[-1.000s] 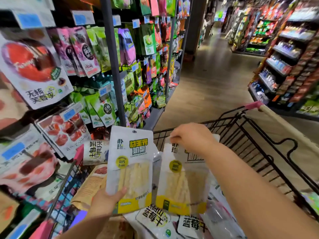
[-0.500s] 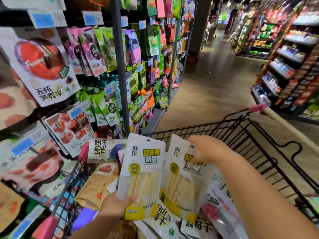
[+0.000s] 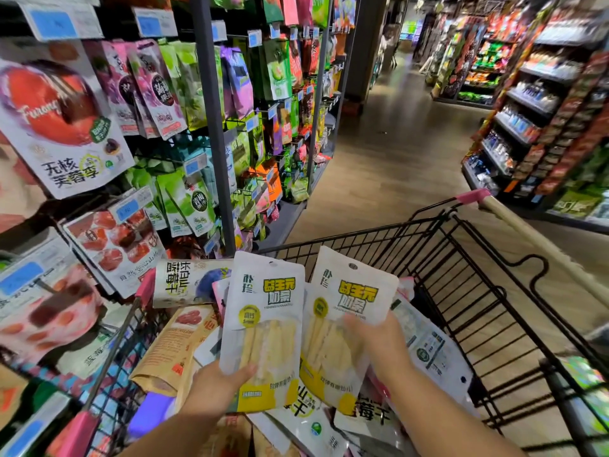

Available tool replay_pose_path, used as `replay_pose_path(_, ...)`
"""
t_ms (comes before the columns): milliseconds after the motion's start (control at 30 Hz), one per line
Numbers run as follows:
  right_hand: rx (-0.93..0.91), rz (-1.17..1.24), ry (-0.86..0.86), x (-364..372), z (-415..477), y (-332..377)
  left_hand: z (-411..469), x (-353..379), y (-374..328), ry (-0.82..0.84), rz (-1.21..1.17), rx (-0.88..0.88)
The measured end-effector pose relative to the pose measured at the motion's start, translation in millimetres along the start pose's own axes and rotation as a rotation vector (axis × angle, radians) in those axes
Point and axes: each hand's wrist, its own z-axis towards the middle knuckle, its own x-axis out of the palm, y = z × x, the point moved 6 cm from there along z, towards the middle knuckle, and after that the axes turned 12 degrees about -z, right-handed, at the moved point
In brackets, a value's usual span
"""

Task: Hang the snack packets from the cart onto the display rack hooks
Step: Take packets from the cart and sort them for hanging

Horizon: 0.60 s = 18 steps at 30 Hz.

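Aisle floor (image 3: 395, 153) runs open ahead past the cart (image 3: 527, 234); the display rack (image 3: 211, 127) crowds close on the left, its hooks full of bags. Over the cart's pile, the left packet (image 3: 263, 324) and right packet (image 3: 342, 311) stand upright, touching, both white and yellow with clear windows showing pale sticks. The left hand (image 3: 217, 384) pinches its packet's lower corner, thumb in front; the blurred right hand (image 3: 379, 344) grips the other's side

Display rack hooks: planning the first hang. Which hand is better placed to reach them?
Left, probably. The left hand grips a packet upright, nearer the display rack; the blurred right hand lies on the other packet, farther off.
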Motion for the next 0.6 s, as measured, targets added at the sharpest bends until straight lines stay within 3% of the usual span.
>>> replay_pose_path(200,0.071,-0.328,0.189,35,-4,-40,-6,-4,-1,0.024,-0.006,0.043)
replay_pose_path(467,-0.001,-0.214,0.111,47,0,-7,-13,-43,2,-0.065,-0.119,0.028)
replay_pose_path(600,-0.079,-0.179,0.174,68,4,33,-22,-81,-3,-0.161,-0.200,0.090)
